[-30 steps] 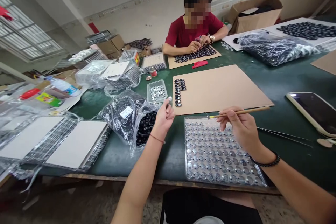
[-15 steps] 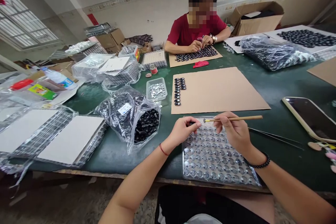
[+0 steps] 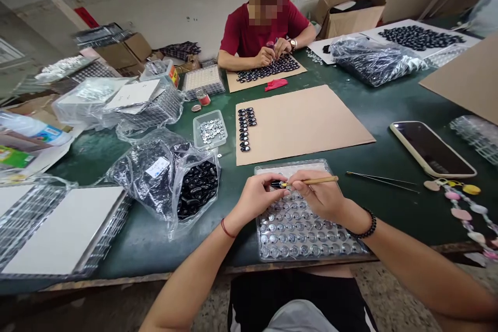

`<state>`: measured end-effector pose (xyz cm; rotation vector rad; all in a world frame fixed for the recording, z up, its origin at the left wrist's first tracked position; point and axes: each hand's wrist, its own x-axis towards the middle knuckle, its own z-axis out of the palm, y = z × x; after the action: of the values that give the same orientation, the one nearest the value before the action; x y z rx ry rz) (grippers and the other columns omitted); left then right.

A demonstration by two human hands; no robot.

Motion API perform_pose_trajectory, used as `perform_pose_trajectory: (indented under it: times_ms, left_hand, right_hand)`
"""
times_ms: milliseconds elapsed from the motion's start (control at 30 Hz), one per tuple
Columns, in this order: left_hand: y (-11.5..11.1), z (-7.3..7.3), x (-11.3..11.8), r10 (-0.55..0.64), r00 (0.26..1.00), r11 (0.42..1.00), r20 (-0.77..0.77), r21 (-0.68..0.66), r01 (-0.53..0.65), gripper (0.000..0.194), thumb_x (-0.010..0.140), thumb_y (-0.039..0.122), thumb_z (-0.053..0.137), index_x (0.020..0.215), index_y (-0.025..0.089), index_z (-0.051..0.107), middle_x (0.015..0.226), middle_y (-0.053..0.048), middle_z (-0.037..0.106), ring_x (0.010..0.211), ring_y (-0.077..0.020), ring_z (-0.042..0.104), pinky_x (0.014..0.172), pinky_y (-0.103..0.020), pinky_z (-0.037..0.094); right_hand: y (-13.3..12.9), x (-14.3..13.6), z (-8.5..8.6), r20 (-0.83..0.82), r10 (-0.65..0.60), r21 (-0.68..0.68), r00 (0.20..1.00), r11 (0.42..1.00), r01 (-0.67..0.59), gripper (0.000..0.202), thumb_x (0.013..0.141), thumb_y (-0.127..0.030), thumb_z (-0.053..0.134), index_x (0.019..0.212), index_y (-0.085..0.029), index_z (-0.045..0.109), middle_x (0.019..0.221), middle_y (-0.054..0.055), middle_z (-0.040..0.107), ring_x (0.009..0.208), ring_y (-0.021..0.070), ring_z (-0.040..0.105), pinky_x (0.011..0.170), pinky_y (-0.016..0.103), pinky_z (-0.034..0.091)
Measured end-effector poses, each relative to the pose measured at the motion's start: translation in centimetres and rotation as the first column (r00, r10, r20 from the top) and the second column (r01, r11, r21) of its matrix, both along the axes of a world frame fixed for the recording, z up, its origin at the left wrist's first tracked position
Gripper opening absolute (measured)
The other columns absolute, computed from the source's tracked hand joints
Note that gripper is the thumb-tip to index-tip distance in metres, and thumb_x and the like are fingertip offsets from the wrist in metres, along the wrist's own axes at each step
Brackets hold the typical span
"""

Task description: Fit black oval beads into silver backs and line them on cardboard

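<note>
Between the thumb and fingers of my left hand (image 3: 261, 196) is a small black oval piece (image 3: 277, 184). My right hand (image 3: 319, 194) grips a thin wooden stick (image 3: 321, 180), its yellowish tip touching or very near the black piece. Whether a metal disc sits there is too small to tell. Both hands are over a clear plastic tray (image 3: 307, 254) with rows of round silvery pieces. Beyond it lies a cardboard sheet (image 3: 307, 119), with several black pieces bearing silver discs (image 3: 244, 129) lined up at its left edge.
A plastic bag of black pieces (image 3: 198, 187) lies open at left, near a clear box of silver discs (image 3: 210, 130). Tweezers (image 3: 383, 181), a phone (image 3: 431, 148) and a beaded strap (image 3: 461, 212) are at right. Across the table a co-worker in a red shirt (image 3: 252, 26) handles similar pieces.
The view has swung right, so things sit further left. My right hand has brought the stick's tip to the black piece in my left hand, where a silvery disc showed on the tip before.
</note>
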<state>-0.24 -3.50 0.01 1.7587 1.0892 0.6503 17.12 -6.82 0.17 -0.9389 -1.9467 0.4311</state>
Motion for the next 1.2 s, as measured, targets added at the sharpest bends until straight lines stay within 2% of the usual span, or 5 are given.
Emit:
perform_pose_trajectory:
  times_ms: [500,667,800,900,1200]
  left_hand:
    - [-0.4,0.5,0.2,0.037,0.999,0.999,0.002,0.021,-0.037,0.028,0.068,0.033,0.065,0.091,0.017,0.07,0.052,0.003,0.05,0.046,-0.0075,0.033,0.045,-0.021,0.028]
    - [-1.0,1.0,0.2,0.051,0.999,0.999,0.017,-0.017,-0.051,0.026,0.071,0.034,0.063,0.088,0.016,0.07,0.048,0.003,0.044,0.045,-0.0074,0.031,0.044,-0.022,0.024]
    - [-1.4,1.5,0.3,0.002,0.999,0.996,0.052,-0.088,0.003,0.027,0.069,0.035,0.065,0.086,0.015,0.07,0.05,0.002,0.048,0.044,-0.0069,0.03,0.042,-0.022,0.023]
    - [-1.4,1.5,0.3,0.021,0.998,0.996,0.056,-0.087,-0.016,0.025,0.07,0.035,0.064,0.085,0.015,0.07,0.055,-0.002,0.057,0.044,-0.0076,0.035,0.042,-0.022,0.026]
    - [-1.1,0.7,0.3,0.044,0.998,0.998,0.038,0.032,-0.045,0.023,0.07,0.031,0.065,0.089,0.019,0.071,0.057,0.001,0.058,0.047,-0.0073,0.035,0.045,-0.021,0.029]
  right_hand:
    - [-0.2,0.0,-0.1,0.052,0.058,-0.012,0.997,0.998,-0.058,0.018,0.089,-0.022,0.04,0.083,-0.019,0.056,0.072,0.005,0.062,0.066,0.0142,0.057,0.06,0.027,0.044]
    - [-0.2,0.0,0.1,-0.08,0.097,-0.164,0.992,0.98,-0.109,0.019,0.089,-0.027,0.042,0.078,-0.019,0.055,0.067,0.003,0.057,0.061,0.0131,0.054,0.056,0.027,0.044]
    - [0.5,0.1,0.2,-0.464,-0.068,-0.598,0.883,0.76,-0.255,0.034,0.091,-0.041,0.032,0.067,-0.019,0.043,0.058,-0.001,0.05,0.048,0.0098,0.051,0.046,0.024,0.044]
    - [1.0,0.1,0.3,-0.486,-0.122,-0.707,0.865,0.637,-0.307,0.036,0.09,-0.044,0.033,0.064,-0.019,0.039,0.053,-0.004,0.042,0.041,0.0072,0.043,0.041,0.021,0.037]
    - [0.8,-0.1,0.4,-0.236,-0.067,-0.691,0.97,0.713,-0.119,0.015,0.075,-0.026,0.06,0.082,-0.019,0.049,0.076,-0.001,0.052,0.047,0.0052,0.043,0.043,0.02,0.037]
